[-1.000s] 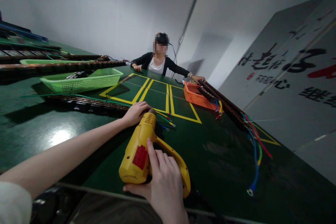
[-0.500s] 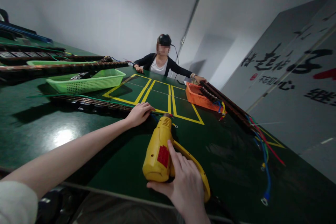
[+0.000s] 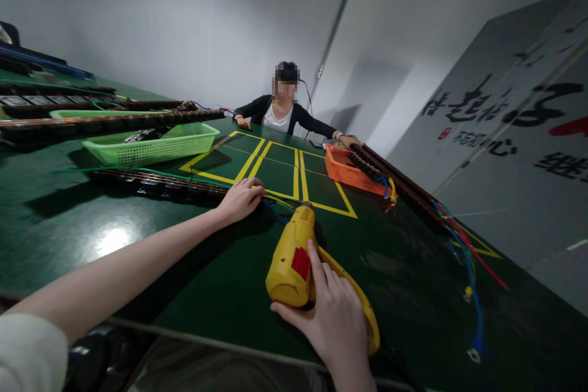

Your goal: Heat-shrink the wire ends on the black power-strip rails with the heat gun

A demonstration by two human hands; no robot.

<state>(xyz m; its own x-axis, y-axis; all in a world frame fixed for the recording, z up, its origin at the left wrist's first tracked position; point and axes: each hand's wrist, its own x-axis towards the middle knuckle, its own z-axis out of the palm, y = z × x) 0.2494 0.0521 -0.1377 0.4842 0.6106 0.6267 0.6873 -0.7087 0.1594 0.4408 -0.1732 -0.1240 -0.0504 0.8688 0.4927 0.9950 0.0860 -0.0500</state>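
Note:
A yellow heat gun [image 3: 291,257] with a red label is in my right hand [image 3: 337,315], which grips it around the handle side. Its nozzle points away from me, close to the coloured wires [image 3: 280,198] at the end of a long wiring assembly [image 3: 169,185]. My left hand [image 3: 241,199] is closed on the wire end of that assembly, left of the nozzle. The wire ends by the nozzle are partly hidden behind the heat gun. The assembly lies on the green table [image 3: 206,282], with a green wire along it and dark blocks underneath.
A light green basket [image 3: 160,146] stands at the left, with more long assemblies [image 3: 114,122] across and behind it. At the right is an orange basket [image 3: 351,174] beside another assembly with loose wires [image 3: 471,275]. A co-worker [image 3: 280,113] sits opposite, one hand on that assembly.
My right hand has moved the heat gun to the right, showing more of the wires. The left hand has shifted slightly left. At the right, the loose wires have moved a little.

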